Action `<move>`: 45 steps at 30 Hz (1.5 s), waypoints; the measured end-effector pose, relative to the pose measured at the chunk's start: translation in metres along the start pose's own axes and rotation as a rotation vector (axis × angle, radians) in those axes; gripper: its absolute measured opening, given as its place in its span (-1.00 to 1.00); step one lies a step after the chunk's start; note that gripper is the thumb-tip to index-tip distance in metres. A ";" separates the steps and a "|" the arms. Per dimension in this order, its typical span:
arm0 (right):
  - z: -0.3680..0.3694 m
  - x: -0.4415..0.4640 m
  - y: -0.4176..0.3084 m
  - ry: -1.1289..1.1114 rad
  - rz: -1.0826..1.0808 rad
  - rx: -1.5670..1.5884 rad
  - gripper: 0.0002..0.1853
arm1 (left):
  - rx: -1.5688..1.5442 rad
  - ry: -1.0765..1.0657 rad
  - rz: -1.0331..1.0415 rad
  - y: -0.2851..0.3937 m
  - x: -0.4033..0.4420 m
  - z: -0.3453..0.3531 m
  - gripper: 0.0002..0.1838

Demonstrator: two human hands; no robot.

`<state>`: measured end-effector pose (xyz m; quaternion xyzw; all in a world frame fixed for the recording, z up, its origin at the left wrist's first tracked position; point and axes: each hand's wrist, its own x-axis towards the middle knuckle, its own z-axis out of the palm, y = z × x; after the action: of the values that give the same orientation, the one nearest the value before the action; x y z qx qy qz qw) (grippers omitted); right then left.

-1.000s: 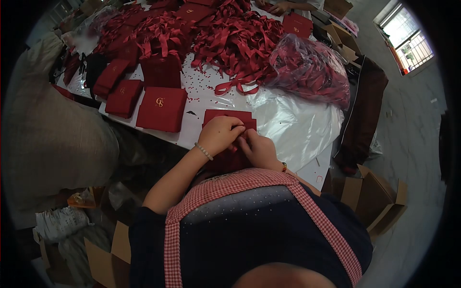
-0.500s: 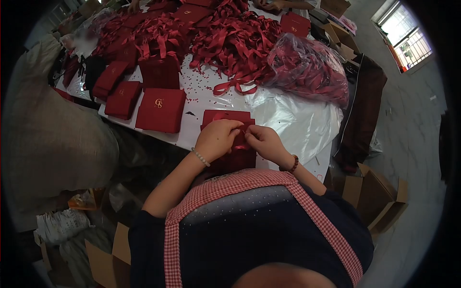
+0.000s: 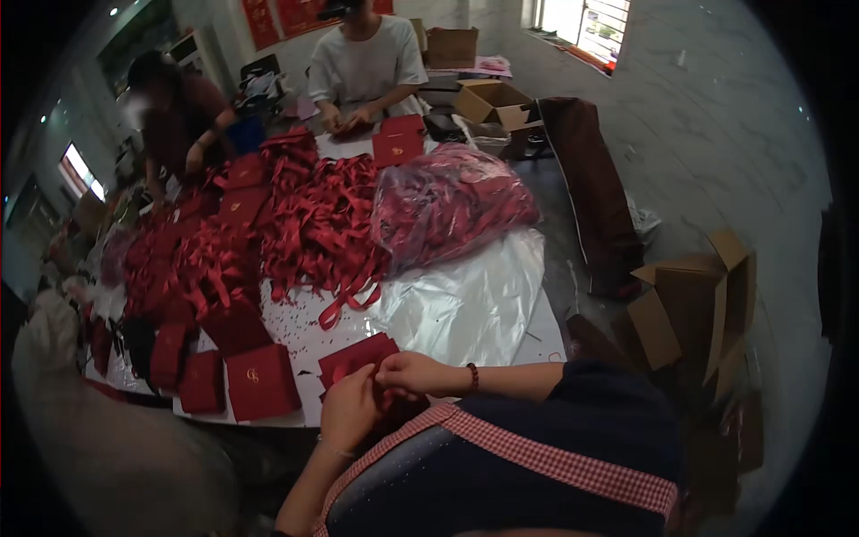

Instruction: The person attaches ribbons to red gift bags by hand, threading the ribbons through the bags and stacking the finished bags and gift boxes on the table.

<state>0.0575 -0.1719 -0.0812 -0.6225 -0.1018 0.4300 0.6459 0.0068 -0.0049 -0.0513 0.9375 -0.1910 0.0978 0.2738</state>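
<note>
A red pouch lies at the table's near edge, partly hidden under my hands. My left hand is closed at its left side, fingers pinched on a red ribbon at the pouch. From the right, my right hand meets it, thumb and fingers pinched together on the ribbon; the exact grip is hidden. Left of my hands stands a red pouch with gold letters, with another red pouch beside it.
A heap of red ribbons and a clear plastic bag of red ribbons cover the table's far part. Plastic sheeting lies on the right. Open cardboard boxes stand at right. Across the table, a person in a white shirt handles red pieces.
My view has tilted up and swung right, bringing two people across the table into sight. Both hands stay together at the red pouch, still pinching.
</note>
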 end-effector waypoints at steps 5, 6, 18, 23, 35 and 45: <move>0.015 -0.021 -0.025 0.134 -0.108 -0.292 -0.80 | -0.742 -0.639 -0.683 -0.009 0.025 -0.046 -0.66; 0.017 -0.021 -0.024 0.106 -0.182 -0.291 -0.81 | -0.762 -0.751 -0.677 -0.010 0.030 -0.050 -0.66; 0.010 -0.034 -0.045 -0.086 -0.506 -0.603 -0.84 | -0.760 -0.960 -0.751 -0.024 0.029 -0.045 -0.81; -0.003 -0.027 -0.056 -0.143 -0.216 -0.704 -0.82 | -0.323 -0.556 -0.594 -0.038 0.029 -0.062 -0.80; -0.033 0.033 -0.039 -0.195 -0.111 0.492 -0.85 | -0.837 -0.135 -0.507 -0.064 0.000 -0.070 -0.73; 0.012 0.068 0.005 -0.411 0.063 1.052 -0.81 | -0.949 0.076 -0.379 -0.053 0.005 -0.014 -0.55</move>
<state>0.0889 -0.1174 -0.1106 -0.1228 0.0211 0.5542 0.8230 0.0322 0.0425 -0.0640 0.7241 -0.0309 -0.0169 0.6888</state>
